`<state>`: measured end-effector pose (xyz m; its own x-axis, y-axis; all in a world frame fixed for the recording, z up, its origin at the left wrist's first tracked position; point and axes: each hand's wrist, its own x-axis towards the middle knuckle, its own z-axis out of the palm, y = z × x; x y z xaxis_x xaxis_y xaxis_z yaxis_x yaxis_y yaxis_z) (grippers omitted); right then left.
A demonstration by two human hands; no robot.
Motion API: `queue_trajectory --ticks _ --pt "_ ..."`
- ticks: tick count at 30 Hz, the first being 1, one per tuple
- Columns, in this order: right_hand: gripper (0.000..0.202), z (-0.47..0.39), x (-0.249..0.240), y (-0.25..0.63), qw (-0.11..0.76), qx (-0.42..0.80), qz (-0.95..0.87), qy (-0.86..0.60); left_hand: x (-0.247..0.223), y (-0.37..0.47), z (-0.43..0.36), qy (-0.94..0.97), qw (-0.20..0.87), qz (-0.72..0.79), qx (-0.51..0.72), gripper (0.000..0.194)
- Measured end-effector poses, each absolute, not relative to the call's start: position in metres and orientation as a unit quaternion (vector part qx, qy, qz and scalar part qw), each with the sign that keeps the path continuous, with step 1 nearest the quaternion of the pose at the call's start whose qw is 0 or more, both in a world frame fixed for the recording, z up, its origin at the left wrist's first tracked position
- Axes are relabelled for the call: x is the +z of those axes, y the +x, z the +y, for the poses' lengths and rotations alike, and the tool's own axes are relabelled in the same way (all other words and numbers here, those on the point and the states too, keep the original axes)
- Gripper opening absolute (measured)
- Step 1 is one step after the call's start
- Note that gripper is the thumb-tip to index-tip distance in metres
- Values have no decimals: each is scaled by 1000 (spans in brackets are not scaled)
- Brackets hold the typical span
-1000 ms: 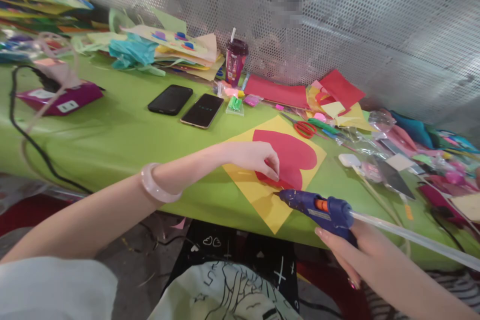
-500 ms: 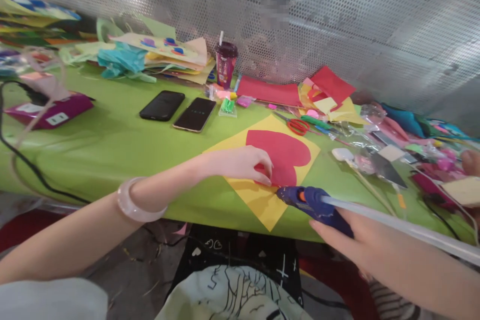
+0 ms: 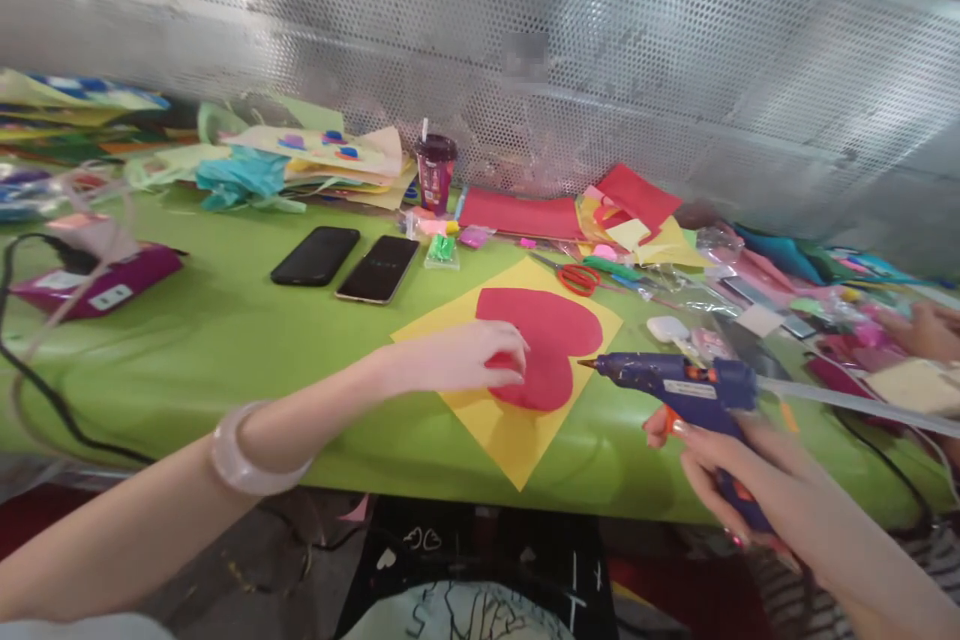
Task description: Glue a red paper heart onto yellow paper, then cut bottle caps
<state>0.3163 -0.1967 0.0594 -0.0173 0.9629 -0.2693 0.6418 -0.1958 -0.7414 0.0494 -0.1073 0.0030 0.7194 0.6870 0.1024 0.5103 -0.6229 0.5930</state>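
A red paper heart (image 3: 551,320) lies turned on its side on a square yellow sheet (image 3: 510,440). My left hand (image 3: 484,357), its fingers curled and closed, is on the heart's left part; the exact fingertip contact is hard to make out. Wrapped round the handle of a dark blue glue gun (image 3: 667,382) is my right hand (image 3: 757,470), one finger near the orange trigger. The gun's nozzle points left, over the right side of the heart and the yellow sheet. A long clear glue stick (image 3: 847,397) sticks out of its back.
Red-handled scissors (image 3: 577,278) lie behind the yellow sheet. Two phones (image 3: 379,270) and a lidded cup (image 3: 435,172) stand left of them. A power strip (image 3: 112,280) with cords sits far left. At the right edge another person's hand (image 3: 926,335) shows among craft scraps.
My right hand has moved the glue gun up and right, turning it side-on with its nozzle away from the heart's lower edge. The heart's lower lobe now shows more fully. The camera view has tilted up.
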Motion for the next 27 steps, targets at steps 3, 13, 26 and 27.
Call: queue_trajectory --ticks 3,13,26,27 --pt "43 -190 44 317 252 421 -572 -657 2 59 -117 887 281 329 158 11" --pt "42 -175 15 328 330 488 -540 -601 -7 53 -118 879 278 366 125 23" --pt "42 -187 -6 334 328 512 -537 -585 -10 48 -150 910 148 367 121 42" --pt "41 -188 -7 334 329 511 -538 -584 -9 49 -149 910 148 369 118 43"
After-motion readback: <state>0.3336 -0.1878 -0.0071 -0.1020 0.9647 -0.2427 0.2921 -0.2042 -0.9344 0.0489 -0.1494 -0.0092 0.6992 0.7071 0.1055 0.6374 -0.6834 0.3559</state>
